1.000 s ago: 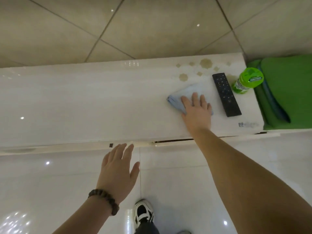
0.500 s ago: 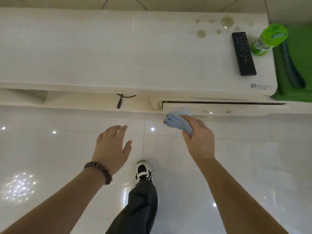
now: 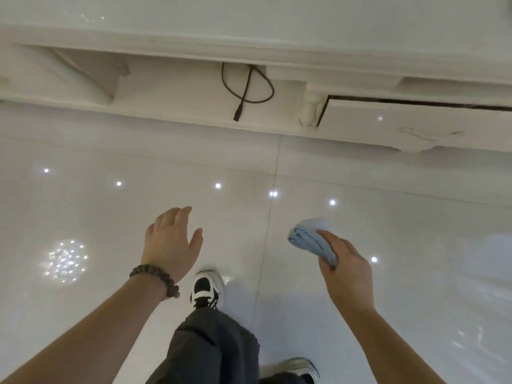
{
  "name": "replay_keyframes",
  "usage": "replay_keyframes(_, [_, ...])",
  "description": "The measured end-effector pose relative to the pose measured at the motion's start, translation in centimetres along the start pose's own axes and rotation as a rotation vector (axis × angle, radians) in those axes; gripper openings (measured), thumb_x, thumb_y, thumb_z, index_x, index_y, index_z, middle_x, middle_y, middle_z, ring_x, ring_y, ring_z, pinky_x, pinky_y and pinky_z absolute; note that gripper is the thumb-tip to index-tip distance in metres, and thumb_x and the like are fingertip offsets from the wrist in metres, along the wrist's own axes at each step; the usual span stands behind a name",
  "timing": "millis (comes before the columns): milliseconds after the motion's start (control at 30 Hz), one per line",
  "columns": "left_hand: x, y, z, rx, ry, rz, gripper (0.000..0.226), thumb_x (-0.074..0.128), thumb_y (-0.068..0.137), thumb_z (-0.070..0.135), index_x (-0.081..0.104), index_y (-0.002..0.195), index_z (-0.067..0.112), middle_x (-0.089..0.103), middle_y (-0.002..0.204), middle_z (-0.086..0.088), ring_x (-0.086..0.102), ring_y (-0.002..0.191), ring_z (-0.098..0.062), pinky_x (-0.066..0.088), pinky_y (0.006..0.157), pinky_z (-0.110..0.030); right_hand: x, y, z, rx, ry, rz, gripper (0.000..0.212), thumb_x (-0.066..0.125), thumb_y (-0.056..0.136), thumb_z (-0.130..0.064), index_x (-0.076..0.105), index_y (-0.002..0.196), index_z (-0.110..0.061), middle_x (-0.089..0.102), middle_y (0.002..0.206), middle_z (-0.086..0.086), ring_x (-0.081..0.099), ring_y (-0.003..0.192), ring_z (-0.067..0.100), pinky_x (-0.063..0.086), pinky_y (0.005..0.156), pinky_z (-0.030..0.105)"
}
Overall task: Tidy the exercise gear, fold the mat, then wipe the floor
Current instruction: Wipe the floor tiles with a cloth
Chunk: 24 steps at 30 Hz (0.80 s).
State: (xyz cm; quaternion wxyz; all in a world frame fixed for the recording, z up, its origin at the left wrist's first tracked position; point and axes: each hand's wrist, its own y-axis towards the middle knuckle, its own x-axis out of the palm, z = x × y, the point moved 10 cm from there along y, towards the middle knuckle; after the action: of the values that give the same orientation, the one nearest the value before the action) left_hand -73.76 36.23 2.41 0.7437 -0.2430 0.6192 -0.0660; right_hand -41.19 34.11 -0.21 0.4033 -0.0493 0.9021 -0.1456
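I am looking down at a glossy white tiled floor (image 3: 110, 217) that is filling most of the view, with a white cabinet (image 3: 277, 37) running along the top and a dark cable (image 3: 246, 90) looping in its open shelf. My leg in dark trousers (image 3: 213, 347) is stepping forward, ending in a black-and-white shoe (image 3: 206, 286). My right hand (image 3: 346, 270) is gripping a bunched light-blue cloth (image 3: 310, 239) above the floor, probably clear of it. My left hand (image 3: 171, 242), wearing a bead bracelet (image 3: 155, 278), is hanging with fingers spread, holding nothing.
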Motion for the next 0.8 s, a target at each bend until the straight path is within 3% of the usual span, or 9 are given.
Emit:
replay_keyframes(200, [9.7, 7.2, -5.3, 0.035, 0.005, -0.025, 0.059, 0.046, 0.092, 0.039, 0.031, 0.144, 0.014, 0.038, 0.145, -0.006, 0.030, 0.136, -0.024, 0.027, 0.111, -0.041, 12.9, 5.4, 1.8, -0.099, -0.076, -0.055, 0.052, 0.066, 0.080, -0.003, 0.056, 0.128, -0.018, 0.062, 0.122, 0.007, 0.064, 0.098, 0.028, 0.048, 0.081, 0.026])
replay_keyframes(300, [13.7, 11.4, -7.6, 0.055, 0.003, 0.012, 0.069, 0.049, 0.090, 0.045, 0.025, 0.146, 0.012, 0.032, 0.148, -0.008, 0.026, 0.139, -0.024, 0.026, 0.112, -0.042, 17.8, 9.1, 2.6, -0.172, -0.113, 0.014, 0.061, 0.065, 0.080, -0.002, 0.048, 0.136, -0.020, 0.051, 0.138, 0.011, 0.054, 0.119, 0.032, 0.049, 0.094, 0.044])
replay_keyframes(367, [16.9, 14.1, -9.0, 0.066, 0.046, 0.005, 0.081, 0.049, 0.087, 0.054, 0.016, 0.148, 0.012, 0.022, 0.154, -0.011, 0.017, 0.143, -0.025, 0.021, 0.115, -0.042, 22.2, 11.3, 3.1, -0.249, -0.256, -0.081, 0.065, 0.059, 0.085, -0.021, 0.034, 0.144, -0.025, 0.030, 0.152, 0.012, 0.034, 0.136, 0.036, 0.037, 0.105, 0.054])
replay_keyframes(467, [21.9, 17.0, -10.3, 0.081, 0.097, -0.066, 0.104, 0.048, 0.080, 0.068, -0.006, 0.150, 0.013, -0.004, 0.158, -0.012, -0.003, 0.146, -0.026, 0.011, 0.118, -0.044, 29.2, 13.8, 6.5, -0.165, -0.535, -0.351, 0.087, 0.036, 0.075, -0.079, -0.005, 0.145, -0.046, -0.022, 0.156, 0.001, -0.011, 0.144, 0.032, 0.004, 0.114, 0.057])
replay_keyframes(533, [25.0, 18.1, -10.7, 0.097, 0.118, -0.129, 0.117, 0.049, 0.074, 0.075, -0.018, 0.147, 0.012, -0.018, 0.157, -0.012, -0.014, 0.145, -0.027, 0.005, 0.119, -0.047, 31.0, 15.3, 7.4, -0.144, -0.620, -0.322, 0.092, 0.019, 0.065, -0.089, -0.014, 0.142, -0.050, -0.032, 0.152, -0.001, -0.020, 0.142, 0.033, -0.001, 0.111, 0.062])
replay_keyframes(633, [28.1, 19.1, -11.4, 0.110, 0.158, -0.199, 0.128, 0.052, 0.068, 0.079, -0.023, 0.145, 0.010, -0.027, 0.154, -0.011, -0.023, 0.142, -0.027, -0.001, 0.118, -0.050, 31.3, 18.0, 7.3, -0.047, -0.608, -0.180, 0.084, 0.025, 0.070, -0.086, -0.002, 0.143, -0.052, -0.021, 0.156, 0.001, -0.011, 0.144, 0.031, 0.006, 0.109, 0.063])
replay_keyframes(700, [28.9, 19.6, -11.9, 0.115, 0.160, -0.188, 0.130, 0.054, 0.066, 0.078, -0.024, 0.145, 0.010, -0.030, 0.153, -0.010, -0.028, 0.141, -0.026, -0.004, 0.117, -0.052, 31.2, 18.7, 7.0, 0.000, -0.589, -0.067, 0.073, 0.032, 0.074, -0.077, 0.023, 0.141, -0.049, -0.001, 0.159, 0.005, 0.007, 0.143, 0.032, 0.015, 0.106, 0.060])
replay_keyframes(800, [29.3, 19.8, -12.1, 0.137, 0.153, -0.172, 0.131, 0.053, 0.065, 0.080, -0.026, 0.144, 0.011, -0.034, 0.151, -0.009, -0.031, 0.139, -0.025, -0.007, 0.116, -0.053, 34.1, 15.7, 4.1, -0.279, -0.623, -0.035, 0.067, 0.043, 0.070, -0.063, 0.049, 0.131, -0.034, 0.031, 0.151, 0.010, 0.032, 0.133, 0.035, 0.024, 0.100, 0.055])
